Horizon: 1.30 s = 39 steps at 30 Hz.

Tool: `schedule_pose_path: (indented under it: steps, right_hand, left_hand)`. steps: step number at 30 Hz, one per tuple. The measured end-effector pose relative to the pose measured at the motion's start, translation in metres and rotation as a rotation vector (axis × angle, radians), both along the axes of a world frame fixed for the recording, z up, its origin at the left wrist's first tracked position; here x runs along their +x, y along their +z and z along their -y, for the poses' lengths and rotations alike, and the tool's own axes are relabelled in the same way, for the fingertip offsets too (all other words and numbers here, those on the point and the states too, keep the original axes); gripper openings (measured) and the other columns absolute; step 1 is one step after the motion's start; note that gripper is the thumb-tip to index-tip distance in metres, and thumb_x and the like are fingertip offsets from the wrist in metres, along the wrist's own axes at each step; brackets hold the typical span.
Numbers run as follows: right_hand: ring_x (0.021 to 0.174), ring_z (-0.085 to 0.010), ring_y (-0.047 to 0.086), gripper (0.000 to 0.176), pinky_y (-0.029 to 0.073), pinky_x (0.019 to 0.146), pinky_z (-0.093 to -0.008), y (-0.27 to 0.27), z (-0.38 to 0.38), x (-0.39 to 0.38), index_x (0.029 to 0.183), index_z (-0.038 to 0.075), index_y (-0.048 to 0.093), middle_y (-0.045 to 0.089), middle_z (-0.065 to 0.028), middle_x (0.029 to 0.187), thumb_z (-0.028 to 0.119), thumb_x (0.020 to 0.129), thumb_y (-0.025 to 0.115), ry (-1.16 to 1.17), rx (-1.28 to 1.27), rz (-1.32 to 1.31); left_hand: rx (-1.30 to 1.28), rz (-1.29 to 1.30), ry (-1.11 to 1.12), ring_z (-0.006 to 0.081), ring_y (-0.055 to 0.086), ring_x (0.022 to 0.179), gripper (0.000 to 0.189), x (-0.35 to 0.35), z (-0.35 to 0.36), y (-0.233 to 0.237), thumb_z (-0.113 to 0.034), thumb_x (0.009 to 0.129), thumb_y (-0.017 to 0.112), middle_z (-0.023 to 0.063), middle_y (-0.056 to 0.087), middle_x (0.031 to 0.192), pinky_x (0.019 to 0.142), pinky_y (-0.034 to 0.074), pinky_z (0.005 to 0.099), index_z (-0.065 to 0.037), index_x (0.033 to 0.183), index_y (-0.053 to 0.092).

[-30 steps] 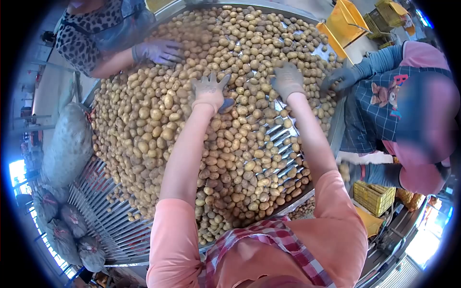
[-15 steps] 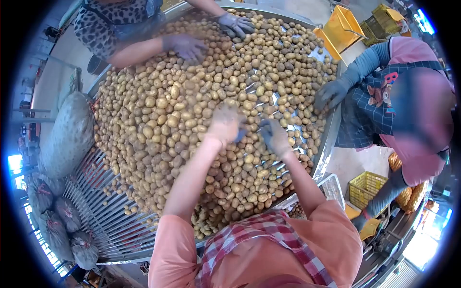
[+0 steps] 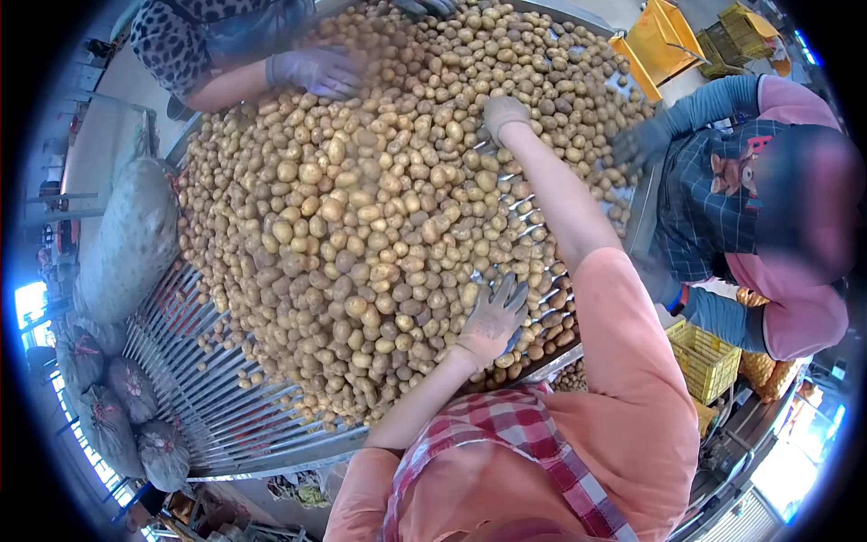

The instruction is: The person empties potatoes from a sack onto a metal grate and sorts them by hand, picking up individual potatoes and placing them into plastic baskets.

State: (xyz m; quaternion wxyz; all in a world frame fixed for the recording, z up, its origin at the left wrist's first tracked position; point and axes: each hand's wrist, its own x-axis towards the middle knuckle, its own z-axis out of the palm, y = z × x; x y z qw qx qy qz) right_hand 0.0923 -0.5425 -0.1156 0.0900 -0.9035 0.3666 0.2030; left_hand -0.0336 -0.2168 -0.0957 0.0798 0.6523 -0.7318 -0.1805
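A broad heap of potatoes [image 3: 352, 226] covers a metal sorting table. My left hand [image 3: 492, 321], in a light glove with dark fingers, lies over the near potatoes with its fingers spread and nothing in them. Farther out, my right hand [image 3: 506, 117] reaches across the heap, its gloved back toward me. Its fingers point down among the potatoes beside a bare strip of the table, mostly hidden, and I cannot tell whether they hold one.
One co-worker's gloved hand [image 3: 330, 72] rests on the heap at upper left. Another co-worker's blurred hand [image 3: 641, 142] is at the right edge. Metal slats [image 3: 226, 415] run at lower left beside filled sacks [image 3: 131, 248]. Yellow crates [image 3: 704, 361] stand at right.
My right hand has moved away from me, up over the heap. My left hand has drawn back nearer my body and spread its fingers. The co-workers' hands have shifted too.
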Motion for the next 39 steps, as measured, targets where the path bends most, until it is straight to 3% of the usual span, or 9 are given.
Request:
schedule_pose_path:
  steps: [11, 15, 17, 18, 24, 26, 28, 32, 39]
  right_hand:
    - [0.093, -0.0344, 0.064, 0.03, 0.05, 0.082, -0.0366, -0.003, -0.07, -0.121, 0.108, 0.001, 0.063, 0.066, -0.0202, 0.108, 0.023, 0.087, 0.058, -0.407, 0.5, 0.62]
    - [0.081, -0.024, 0.067, 0.029, 0.051, 0.071, -0.0333, 0.026, -0.168, -0.183, 0.112, 0.005, 0.062, 0.069, -0.0123, 0.095, 0.02, 0.088, 0.063, -0.548, 0.764, 0.995]
    - [0.077, -0.0155, 0.065, 0.027, 0.051, 0.068, -0.0283, 0.058, -0.228, -0.206, 0.111, 0.005, 0.062, 0.069, -0.0071, 0.092, 0.016, 0.087, 0.065, -0.403, 0.818, 1.012]
    - [0.077, -0.0126, 0.062, 0.027, 0.05, 0.067, -0.0256, 0.058, -0.25, -0.211, 0.112, 0.004, 0.061, 0.067, -0.0059, 0.092, 0.017, 0.088, 0.064, -0.165, 0.665, 1.053]
    - [0.079, -0.0139, 0.062, 0.026, 0.05, 0.067, -0.0248, 0.032, -0.293, -0.233, 0.106, -0.002, 0.058, 0.063, -0.0086, 0.097, 0.019, 0.09, 0.062, -0.342, 0.927, 1.247]
    - [0.085, -0.0171, 0.064, 0.025, 0.052, 0.07, -0.0264, 0.022, -0.289, -0.23, 0.097, -0.005, 0.056, 0.063, -0.0101, 0.097, 0.018, 0.09, 0.062, -1.244, 1.703, 1.48]
    - [0.1, -0.0195, 0.06, 0.025, 0.049, 0.089, -0.0293, 0.027, -0.288, -0.233, 0.104, -0.008, 0.055, 0.061, -0.0129, 0.104, 0.013, 0.092, 0.054, -0.831, 1.263, 1.329]
    - [0.114, -0.0203, 0.055, 0.036, 0.042, 0.104, -0.0319, 0.053, -0.281, -0.241, 0.119, -0.009, 0.051, 0.057, -0.0144, 0.117, -0.004, 0.084, 0.048, -0.918, 1.989, 1.447]
    - [0.114, -0.019, 0.055, 0.041, 0.043, 0.102, -0.0292, 0.074, -0.289, -0.234, 0.124, -0.007, 0.049, 0.057, -0.0132, 0.121, -0.003, 0.083, 0.048, -0.775, 1.669, 1.314]
  left_hand:
    - [-0.096, -0.061, -0.025, 0.0367, 0.038, 0.13, 0.037, 0.005, -0.007, 0.015, -0.029, 0.081, 0.061, 0.0116, 0.051, 0.132, 0.099, 0.037, 0.0472, -0.012, 0.113, 0.062]
    - [-0.304, -0.698, 0.481, 0.0284, 0.059, 0.103, 0.04, 0.006, -0.027, 0.059, -0.031, 0.089, 0.058, 0.0092, 0.056, 0.122, 0.086, 0.048, 0.0324, -0.01, 0.122, 0.058]
    - [0.062, -1.626, 1.119, 0.0166, 0.06, 0.092, 0.042, 0.012, -0.037, 0.067, -0.034, 0.095, 0.052, 0.0047, 0.059, 0.115, 0.079, 0.049, 0.0278, -0.006, 0.126, 0.054]
    - [0.119, -1.931, 0.944, 0.009, 0.057, 0.085, 0.039, 0.023, -0.046, 0.066, -0.033, 0.098, 0.049, 0.0025, 0.059, 0.106, 0.073, 0.047, 0.0225, -0.005, 0.126, 0.052]
    - [-0.1, -1.859, 0.985, 0.0156, 0.059, 0.096, 0.029, 0.027, -0.09, 0.036, -0.009, 0.092, 0.057, 0.0087, 0.059, 0.106, 0.086, 0.05, 0.0282, 0.002, 0.119, 0.054]
    - [-0.21, -2.105, 1.044, 0.0182, 0.059, 0.099, 0.026, 0.027, -0.099, 0.045, -0.003, 0.09, 0.056, 0.0102, 0.059, 0.105, 0.093, 0.051, 0.032, 0.005, 0.115, 0.054]
    - [-0.282, -2.117, 0.944, 0.0232, 0.06, 0.105, 0.031, 0.027, -0.107, 0.043, -0.002, 0.09, 0.057, 0.0119, 0.061, 0.11, 0.097, 0.049, 0.0326, 0.003, 0.12, 0.053]
    - [-0.304, -2.154, 0.897, 0.0268, 0.056, 0.114, 0.035, 0.025, -0.117, 0.048, 0.0, 0.088, 0.056, 0.0146, 0.059, 0.118, 0.102, 0.046, 0.034, 0.005, 0.122, 0.051]
    - [-0.233, -1.955, 0.992, 0.0262, 0.053, 0.118, 0.041, 0.018, -0.107, 0.077, 0.001, 0.086, 0.058, 0.0152, 0.056, 0.124, 0.103, 0.044, 0.0342, 0.004, 0.126, 0.049]
